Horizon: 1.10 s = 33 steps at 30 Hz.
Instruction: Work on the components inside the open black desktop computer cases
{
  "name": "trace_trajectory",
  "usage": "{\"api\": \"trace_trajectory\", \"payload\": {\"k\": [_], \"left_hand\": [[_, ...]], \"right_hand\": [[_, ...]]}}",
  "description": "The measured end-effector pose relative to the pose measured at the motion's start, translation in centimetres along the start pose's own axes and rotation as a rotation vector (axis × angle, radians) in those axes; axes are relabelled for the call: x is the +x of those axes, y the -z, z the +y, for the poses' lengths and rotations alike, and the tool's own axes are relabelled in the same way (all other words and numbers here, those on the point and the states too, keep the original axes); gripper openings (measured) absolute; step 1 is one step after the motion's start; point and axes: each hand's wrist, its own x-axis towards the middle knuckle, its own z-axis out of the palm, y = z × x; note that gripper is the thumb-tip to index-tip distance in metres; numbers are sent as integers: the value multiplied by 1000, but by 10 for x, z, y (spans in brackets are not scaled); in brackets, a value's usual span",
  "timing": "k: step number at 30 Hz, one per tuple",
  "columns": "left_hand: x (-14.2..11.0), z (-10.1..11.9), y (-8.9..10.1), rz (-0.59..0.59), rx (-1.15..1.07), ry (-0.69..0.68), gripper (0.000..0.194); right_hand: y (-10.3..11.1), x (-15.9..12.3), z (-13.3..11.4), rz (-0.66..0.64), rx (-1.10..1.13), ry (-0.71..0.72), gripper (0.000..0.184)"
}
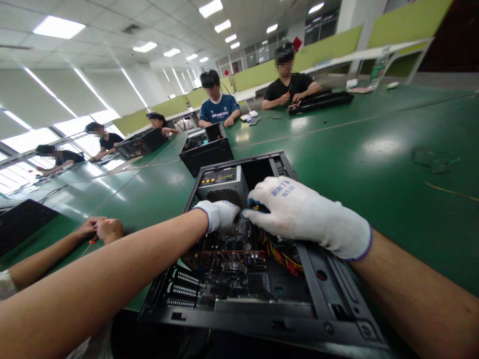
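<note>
An open black computer case (312, 284) lies on its side in front of me. Inside are a power supply (220, 182) at the far end, a dark motherboard (239, 237) and a red-edged expansion card (234, 259). My left hand (223, 215), in a white glove, reaches in beside the power supply with its fingers curled; the fingertips are mostly hidden. My right hand (279, 207), also gloved, arches over the motherboard with thumb and fingers closed near some small yellow wires. What it grips is unclear. Red, yellow and black cables (280, 255) run below my right hand.
The case rests on a green table (374, 199). Beyond it stands another computer case (205, 147). At left, a neighbour's hands (107, 229) hold an orange-tipped tool, near a black panel (24, 224). Several people sit around the table. A thin cable (434, 159) lies at right.
</note>
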Motion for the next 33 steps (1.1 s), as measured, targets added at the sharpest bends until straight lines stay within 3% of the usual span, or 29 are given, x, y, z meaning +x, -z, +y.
{"api": "trace_trajectory", "payload": {"k": [11, 33], "left_hand": [[-5, 8, 12, -18, 14, -3, 39], [6, -2, -2, 7, 20, -2, 46]], "right_hand": [[1, 1, -1, -17, 20, -22, 41], [0, 0, -1, -10, 0, -6, 43]]}}
